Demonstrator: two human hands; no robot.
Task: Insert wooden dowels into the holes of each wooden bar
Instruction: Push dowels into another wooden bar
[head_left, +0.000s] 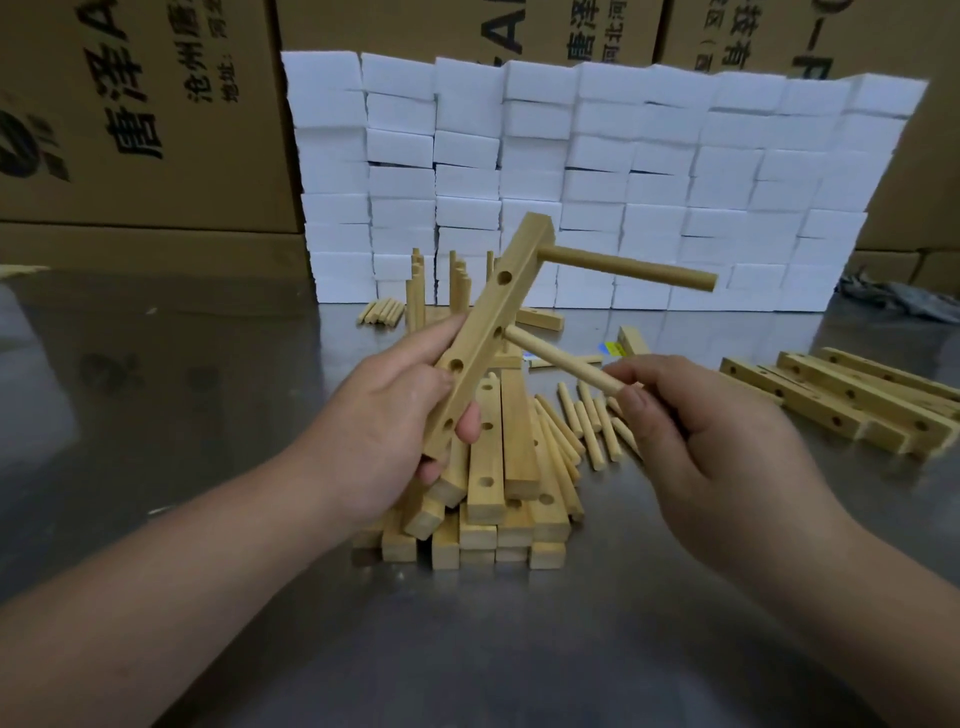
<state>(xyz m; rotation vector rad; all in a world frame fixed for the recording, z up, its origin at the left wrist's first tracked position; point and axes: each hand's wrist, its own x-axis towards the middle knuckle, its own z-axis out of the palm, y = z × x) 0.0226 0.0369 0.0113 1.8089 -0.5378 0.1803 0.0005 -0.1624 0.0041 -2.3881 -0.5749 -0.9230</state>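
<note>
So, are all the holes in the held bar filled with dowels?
No, the bar in the left hand has an empty hole just below the top dowel.

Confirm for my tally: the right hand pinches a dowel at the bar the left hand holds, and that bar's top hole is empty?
No: the head view shows a seated dowel filling the top hole of the bar; the rest holds.

Bars (485, 467), dowels (592, 426) pale yellow-tan wood. Foam blocks (597, 171) white. Bench (182, 415) grey, glossy. Cartons (140, 114) brown with black print.
</note>
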